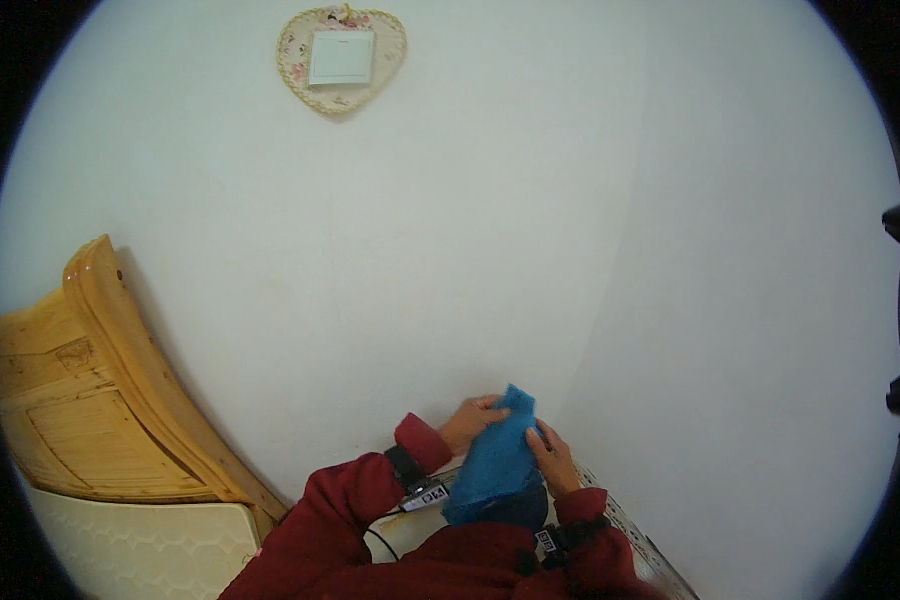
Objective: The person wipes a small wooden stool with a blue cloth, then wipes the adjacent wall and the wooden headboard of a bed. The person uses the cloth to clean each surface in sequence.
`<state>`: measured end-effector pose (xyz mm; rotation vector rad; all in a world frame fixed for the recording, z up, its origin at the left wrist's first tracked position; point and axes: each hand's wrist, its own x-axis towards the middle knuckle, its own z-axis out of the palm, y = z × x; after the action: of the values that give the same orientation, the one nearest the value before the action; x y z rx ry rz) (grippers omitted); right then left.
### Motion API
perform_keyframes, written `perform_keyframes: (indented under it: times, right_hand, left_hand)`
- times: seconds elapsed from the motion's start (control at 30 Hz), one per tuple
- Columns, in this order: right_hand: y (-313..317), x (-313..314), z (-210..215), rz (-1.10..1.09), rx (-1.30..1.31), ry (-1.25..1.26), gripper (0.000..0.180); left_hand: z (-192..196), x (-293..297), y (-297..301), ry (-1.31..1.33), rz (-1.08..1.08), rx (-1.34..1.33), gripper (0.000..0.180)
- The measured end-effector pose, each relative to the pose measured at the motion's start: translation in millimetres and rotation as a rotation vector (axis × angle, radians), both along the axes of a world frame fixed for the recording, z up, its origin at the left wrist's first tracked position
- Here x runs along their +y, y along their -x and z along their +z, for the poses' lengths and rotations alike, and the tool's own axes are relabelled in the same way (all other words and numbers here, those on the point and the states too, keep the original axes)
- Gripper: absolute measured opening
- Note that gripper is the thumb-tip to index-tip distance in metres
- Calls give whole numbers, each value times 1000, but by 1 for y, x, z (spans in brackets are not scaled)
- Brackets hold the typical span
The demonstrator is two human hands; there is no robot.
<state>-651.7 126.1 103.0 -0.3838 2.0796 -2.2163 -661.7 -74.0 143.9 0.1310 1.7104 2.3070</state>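
Note:
A bright blue cloth, with a slightly fuzzy-looking surface, hangs in front of my body near the wall. My left hand pinches its upper left edge between thumb and fingers. On the opposite side, my right hand grips the right edge, thumb against the cloth. The top corner pokes up between both hands. A darker blue patch shows at the lower right of the cloth; whether it is part of it I cannot tell. Both wrists carry black straps with small tagged devices over red sleeves.
A wooden headboard and a cream mattress stand at the left. Ahead rises a white wall with a heart-shaped floral surround around a light switch. A perforated metal edge runs beside my right arm.

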Motion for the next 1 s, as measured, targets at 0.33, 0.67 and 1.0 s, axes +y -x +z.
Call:
perform_keyframes:
  times: [0.33, 0.67, 1.0]
  right_hand:
    - [2, 17, -3, -131, -28, -58, 25]
    - [5, 26, 33, -6, 0, 151, 31]
    - [4, 36, 41, 142, 66, -151, 37]
  left_hand:
    - [-11, 5, -17, -116, -94, -84, 47]
    - [-61, 13, -12, -153, -347, -13, 57]
    - [-47, 40, 0, 227, -48, -11, 22]
